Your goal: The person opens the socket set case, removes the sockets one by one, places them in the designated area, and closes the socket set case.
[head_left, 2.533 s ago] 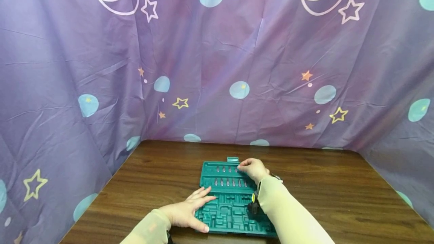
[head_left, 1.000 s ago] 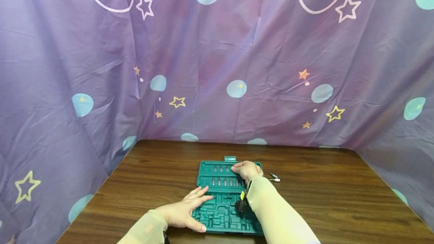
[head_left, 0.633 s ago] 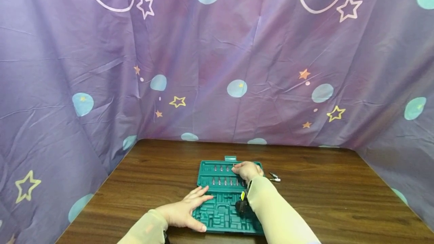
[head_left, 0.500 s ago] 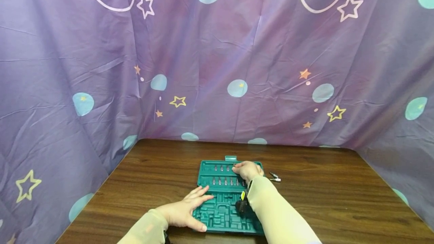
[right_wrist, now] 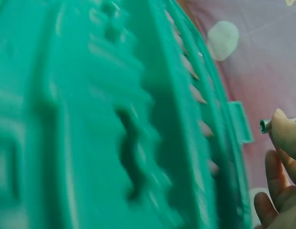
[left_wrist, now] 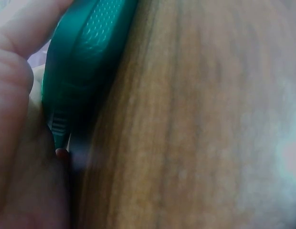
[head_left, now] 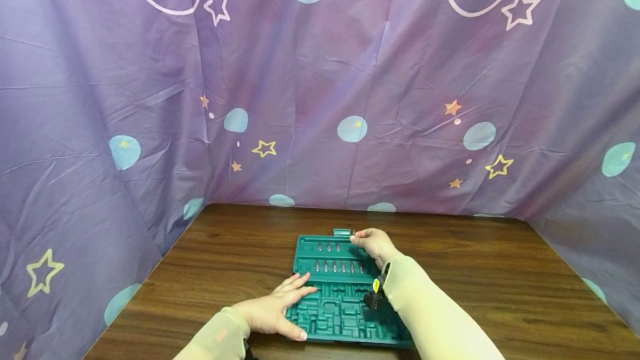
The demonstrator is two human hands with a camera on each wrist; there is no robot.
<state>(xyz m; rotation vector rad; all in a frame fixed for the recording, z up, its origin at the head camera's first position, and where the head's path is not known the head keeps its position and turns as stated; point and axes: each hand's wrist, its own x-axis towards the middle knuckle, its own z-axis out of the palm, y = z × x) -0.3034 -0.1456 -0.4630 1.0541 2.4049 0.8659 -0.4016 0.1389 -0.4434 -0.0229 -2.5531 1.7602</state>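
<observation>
An opened green case (head_left: 330,278) lies on the table, its far half bearing two rows of small bits (head_left: 334,266). My left hand (head_left: 272,313) rests on the case's left edge with fingers spread; the left wrist view shows the hand (left_wrist: 19,119) against the case's side (left_wrist: 86,62). Above the far edge, near the latch (head_left: 342,232), my right hand (head_left: 376,244) pinches a small metal bit. In the right wrist view that bit (right_wrist: 265,125) sticks out from between thumb and finger of the hand (right_wrist: 284,157), apart from the case (right_wrist: 105,114).
The wooden table (head_left: 240,238) extends around the case. A purple curtain (head_left: 310,82) with stars and moons hangs behind the table and at both sides. My right forearm (head_left: 440,310) crosses over the case's right side.
My right hand has lifted from the upper row, up and to the right, with a bit pinched in it. Three bits now show in that row. The left hand stays in place.
</observation>
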